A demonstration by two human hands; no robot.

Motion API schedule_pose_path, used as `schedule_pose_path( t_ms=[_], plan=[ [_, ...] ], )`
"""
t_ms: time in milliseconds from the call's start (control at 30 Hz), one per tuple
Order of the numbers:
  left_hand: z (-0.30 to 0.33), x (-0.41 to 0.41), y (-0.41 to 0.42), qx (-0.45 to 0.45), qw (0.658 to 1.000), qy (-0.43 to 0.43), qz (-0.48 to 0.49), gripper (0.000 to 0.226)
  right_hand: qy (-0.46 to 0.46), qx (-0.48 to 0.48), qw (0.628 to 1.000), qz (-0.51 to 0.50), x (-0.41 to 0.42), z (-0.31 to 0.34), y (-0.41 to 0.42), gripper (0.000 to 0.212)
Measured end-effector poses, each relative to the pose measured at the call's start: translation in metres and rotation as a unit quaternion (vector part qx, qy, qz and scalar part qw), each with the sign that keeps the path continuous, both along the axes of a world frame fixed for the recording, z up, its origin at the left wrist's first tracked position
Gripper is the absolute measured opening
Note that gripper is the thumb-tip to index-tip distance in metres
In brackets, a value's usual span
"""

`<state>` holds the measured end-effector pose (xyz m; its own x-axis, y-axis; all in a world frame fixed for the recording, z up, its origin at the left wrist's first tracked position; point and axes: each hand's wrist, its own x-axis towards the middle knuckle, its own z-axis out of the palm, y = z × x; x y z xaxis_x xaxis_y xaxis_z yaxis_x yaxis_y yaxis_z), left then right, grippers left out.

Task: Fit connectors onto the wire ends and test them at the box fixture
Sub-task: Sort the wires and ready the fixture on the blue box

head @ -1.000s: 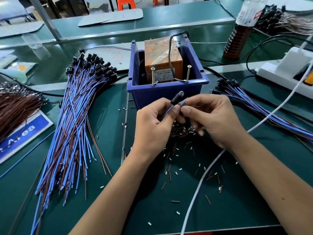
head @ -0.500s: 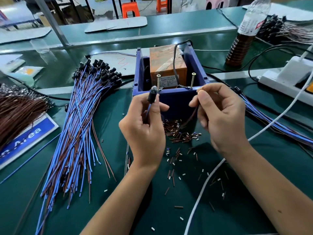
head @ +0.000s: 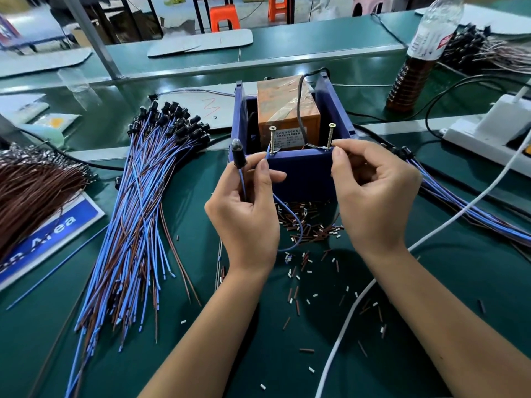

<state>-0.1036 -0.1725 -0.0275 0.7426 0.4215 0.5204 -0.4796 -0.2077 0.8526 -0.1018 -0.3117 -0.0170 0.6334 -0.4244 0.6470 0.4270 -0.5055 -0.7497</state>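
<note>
Across the green counter (head: 143, 369) lies a long bundle of blue and brown wires (head: 129, 239), left of the blue box fixture (head: 301, 173) with its two upright screws (head: 271, 139). Before the box, the left hand (head: 247, 219) pinches a black connector (head: 239, 156) and its blue wire (head: 287, 214), whose end reaches the left screw. The right hand (head: 373, 196) pinches something small against the right screw; what it is cannot be told. Cut insulation bits (head: 310, 225) litter the counter below.
</note>
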Motion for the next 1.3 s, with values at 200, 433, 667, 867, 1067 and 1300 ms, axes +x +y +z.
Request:
schedule_pose_path(
  t_ms=[200,433,667,867,1067,1300],
  plan=[
    [0.000,-0.001,0.000,0.014,1.000,-0.001,0.005,0.012,-0.010,-0.012,1.000,0.018,-0.002,-0.003,-0.002,0.015],
    [0.002,-0.003,0.002,0.025,1.000,-0.005,0.001,0.014,-0.012,-0.025,0.999,0.021,-0.003,-0.003,-0.004,0.016],
    [0.001,-0.005,0.000,0.016,0.999,-0.033,0.033,0.012,0.002,0.009,0.999,0.034,-0.003,-0.004,-0.003,0.014],
    [0.015,-0.017,-0.015,0.034,0.994,-0.106,-0.004,0.015,0.008,0.025,0.999,0.032,-0.006,0.002,-0.015,0.015],
    [0.051,-0.015,-0.074,-0.004,0.991,-0.045,-0.128,0.014,-0.022,-0.021,0.999,-0.045,-0.016,0.036,-0.059,0.022],
    [0.088,0.002,-0.152,-0.169,0.936,0.115,-0.285,0.032,0.001,-0.220,0.969,-0.116,-0.040,0.091,-0.110,0.032]
  ],
)
